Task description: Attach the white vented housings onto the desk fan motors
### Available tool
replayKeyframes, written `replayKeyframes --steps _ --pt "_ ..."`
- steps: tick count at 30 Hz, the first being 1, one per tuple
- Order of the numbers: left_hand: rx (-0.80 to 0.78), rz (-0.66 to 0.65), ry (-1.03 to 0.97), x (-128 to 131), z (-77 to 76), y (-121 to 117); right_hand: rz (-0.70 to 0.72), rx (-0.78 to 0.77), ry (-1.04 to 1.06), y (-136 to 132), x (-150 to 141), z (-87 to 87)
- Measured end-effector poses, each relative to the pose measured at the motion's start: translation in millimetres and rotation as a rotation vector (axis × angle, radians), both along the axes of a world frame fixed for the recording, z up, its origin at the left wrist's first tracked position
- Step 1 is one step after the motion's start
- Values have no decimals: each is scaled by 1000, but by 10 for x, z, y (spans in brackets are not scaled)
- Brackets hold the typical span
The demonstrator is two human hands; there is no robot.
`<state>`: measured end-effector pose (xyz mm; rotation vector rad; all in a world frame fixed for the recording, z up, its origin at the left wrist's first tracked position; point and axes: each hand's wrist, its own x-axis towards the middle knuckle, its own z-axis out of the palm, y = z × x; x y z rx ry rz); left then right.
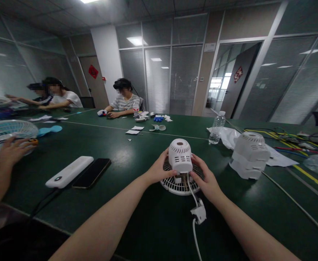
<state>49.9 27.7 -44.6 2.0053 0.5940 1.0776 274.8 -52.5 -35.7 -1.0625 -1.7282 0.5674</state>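
1. Head view, clock centred on the thing I've got, 12 being straight away from me: one vented white housing (pixel 180 156), dead centre, over one round white grille (pixel 172 186) on the green table (pixel 137 232).
2. Both hands are busy, lol. My left hand (pixel 159 169) grips its 9 o'clock side and my right hand (pixel 206 177) its 3 o'clock side, so that's two sets of fingers wrapped on one housing, two thumbs near its lower edge.
3. One white cord (pixel 195 237) runs off toward 5, with one white block (pixel 199 212) on it.
4. Out at 9: one white power bank (pixel 70 171) and one dark phone (pixel 92 173), side by side. Further out, one co-worker's hand (pixel 10 154) by a blue-and-white fan grille (pixel 14 127).
5. At 2, one clear bottle (pixel 217 127); at 3, one more white casing (pixel 250 156).
6. Around 11, one see-through fan blade (pixel 157 127).
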Motion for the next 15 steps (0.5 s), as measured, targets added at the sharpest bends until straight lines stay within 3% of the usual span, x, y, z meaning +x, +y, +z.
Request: replayKeyframes --steps 15 --pt "-87 18 -45 12 -28 28 24 26 5 -7 7 -13"
